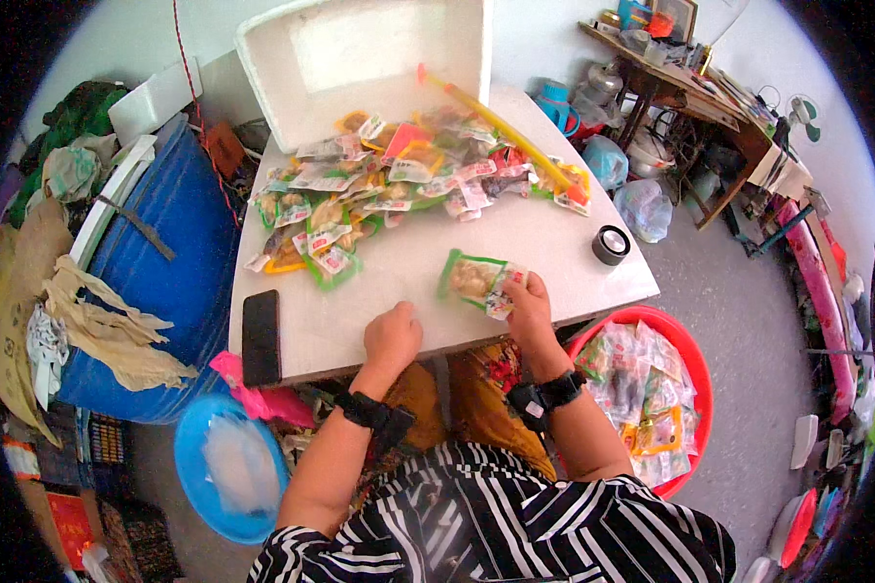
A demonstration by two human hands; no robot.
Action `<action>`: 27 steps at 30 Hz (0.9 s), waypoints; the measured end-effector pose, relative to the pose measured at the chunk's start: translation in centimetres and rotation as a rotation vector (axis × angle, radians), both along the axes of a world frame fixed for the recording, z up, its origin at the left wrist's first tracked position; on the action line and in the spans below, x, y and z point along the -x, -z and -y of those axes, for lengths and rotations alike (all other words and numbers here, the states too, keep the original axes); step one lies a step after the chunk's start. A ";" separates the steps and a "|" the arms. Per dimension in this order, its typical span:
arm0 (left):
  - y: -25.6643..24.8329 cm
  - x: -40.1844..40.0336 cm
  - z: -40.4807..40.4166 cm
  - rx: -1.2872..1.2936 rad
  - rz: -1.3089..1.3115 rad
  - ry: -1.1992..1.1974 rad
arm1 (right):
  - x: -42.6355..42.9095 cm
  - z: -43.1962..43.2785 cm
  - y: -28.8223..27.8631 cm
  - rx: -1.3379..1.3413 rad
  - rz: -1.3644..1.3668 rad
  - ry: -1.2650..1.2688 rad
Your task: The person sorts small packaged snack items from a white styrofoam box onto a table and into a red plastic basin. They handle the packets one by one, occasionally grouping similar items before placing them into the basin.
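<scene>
My right hand [531,310] grips one end of a sealed, green-edged food packet [474,280] just above the near part of the white table [401,266]. Pale pieces show through its clear front. To the left, my left hand [394,334] is at the table's front edge, fingers curled in with nothing visible in them. Beyond both hands lies a heap of similar food packets [394,175] with green, yellow and red edges. A white foam box [364,65], tipped on its side, opens toward the heap. A yellow stick with orange ends [510,135] slants across the packets.
A smartphone [261,337] lies at the table's left corner, and a round black-and-silver object [612,244] sits at the right. On the floor are a red tub [706,408] of packets and a blue basin [189,466] with clear plastic. A large blue barrel [168,270] flanks the table.
</scene>
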State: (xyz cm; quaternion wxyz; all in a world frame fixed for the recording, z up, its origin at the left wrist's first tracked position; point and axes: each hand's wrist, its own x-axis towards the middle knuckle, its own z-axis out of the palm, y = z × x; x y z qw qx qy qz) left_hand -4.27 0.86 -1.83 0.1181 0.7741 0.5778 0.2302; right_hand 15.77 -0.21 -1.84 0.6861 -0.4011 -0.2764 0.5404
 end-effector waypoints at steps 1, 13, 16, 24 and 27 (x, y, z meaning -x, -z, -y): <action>-0.3 -0.1 -0.1 0.066 -0.030 -0.012 | -0.2 0.7 -0.7 -0.012 -0.014 0.037; -0.8 -1.4 -0.2 0.166 0.160 -0.038 | 0.5 2.7 0.5 0.079 0.065 -0.112; -1.1 -1.5 0.2 0.204 0.231 -0.019 | 0.8 2.8 0.1 0.130 0.007 -0.158; -2.4 -3.1 0.9 0.028 0.120 0.109 | 2.6 1.7 -0.5 0.069 -0.092 -0.240; -1.8 -3.5 0.8 0.003 0.003 0.103 | 2.3 1.3 0.5 0.160 0.099 -0.345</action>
